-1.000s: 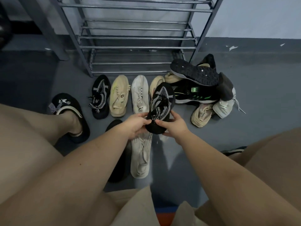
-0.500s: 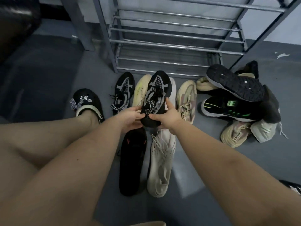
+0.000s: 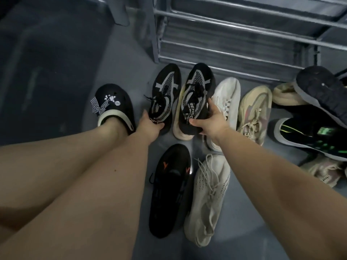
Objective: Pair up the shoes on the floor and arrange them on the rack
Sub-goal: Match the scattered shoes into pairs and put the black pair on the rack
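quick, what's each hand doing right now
Left hand: grips the heel of the black patterned shoe on the floor.
Right hand: holds the matching black shoe by its heel.

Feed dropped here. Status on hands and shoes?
Left hand grips black-and-grey mesh sneaker; right hand grips its match. Grey metal rack ahead, nothing blocking.

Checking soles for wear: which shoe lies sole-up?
The dark shoe topping the pile at far right: its studded sole faces up, while the other shoes show their uppers.

A home entryway or storage corner.
Grey painted floor (image 3: 131, 59), metal shoe rack (image 3: 234, 32) against the wall, household sneakers scattered below.
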A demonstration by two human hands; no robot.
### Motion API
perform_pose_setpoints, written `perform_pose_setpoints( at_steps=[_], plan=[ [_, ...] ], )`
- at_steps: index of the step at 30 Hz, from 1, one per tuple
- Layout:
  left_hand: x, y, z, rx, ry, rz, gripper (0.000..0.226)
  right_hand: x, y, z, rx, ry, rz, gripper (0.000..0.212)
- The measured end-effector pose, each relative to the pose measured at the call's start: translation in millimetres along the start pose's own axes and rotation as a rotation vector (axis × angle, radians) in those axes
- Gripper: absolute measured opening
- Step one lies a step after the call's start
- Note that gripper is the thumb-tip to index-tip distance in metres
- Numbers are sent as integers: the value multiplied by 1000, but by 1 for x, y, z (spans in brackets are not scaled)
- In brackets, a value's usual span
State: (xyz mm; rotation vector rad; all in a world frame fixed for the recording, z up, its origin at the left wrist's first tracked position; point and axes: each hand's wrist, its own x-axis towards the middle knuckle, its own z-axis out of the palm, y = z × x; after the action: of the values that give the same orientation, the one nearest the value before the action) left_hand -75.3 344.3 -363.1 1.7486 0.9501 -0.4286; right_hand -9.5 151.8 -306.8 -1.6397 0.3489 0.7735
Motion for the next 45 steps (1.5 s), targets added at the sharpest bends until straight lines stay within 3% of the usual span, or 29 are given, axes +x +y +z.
perform_pose_setpoints(
  at_steps=[6, 10, 11, 15, 22, 25, 29, 45],
  plan=[
    [7, 4, 8, -62, 51, -122, 82, 13, 15, 4, 72, -23, 74, 109],
    [20, -6, 13, -259, 44, -198, 107, 11, 9, 1, 96, -48, 85, 108],
    [18, -4, 14, -290, 23, -208, 104, 9, 7, 0, 88, -46, 80, 107],
    [-18, 26, 13, -354, -69, -216, 51, -5, -3, -7, 52, -27, 45, 101],
    [-72, 48, -13, -526, -257, -278, 11, -52, -23, -16, 85, -26, 38, 90],
    [-99, 56, -25, -511, -291, -231, 24, -80, -32, -22, 166, -67, 51, 83],
    [-137, 83, -32, -502, -316, -134, 7, -116, -52, -47, 179, -102, 35, 78],
    [-265, 189, -31, -352, -452, 193, 18, -253, -110, -122, 371, -20, -286, 73]
  ],
)
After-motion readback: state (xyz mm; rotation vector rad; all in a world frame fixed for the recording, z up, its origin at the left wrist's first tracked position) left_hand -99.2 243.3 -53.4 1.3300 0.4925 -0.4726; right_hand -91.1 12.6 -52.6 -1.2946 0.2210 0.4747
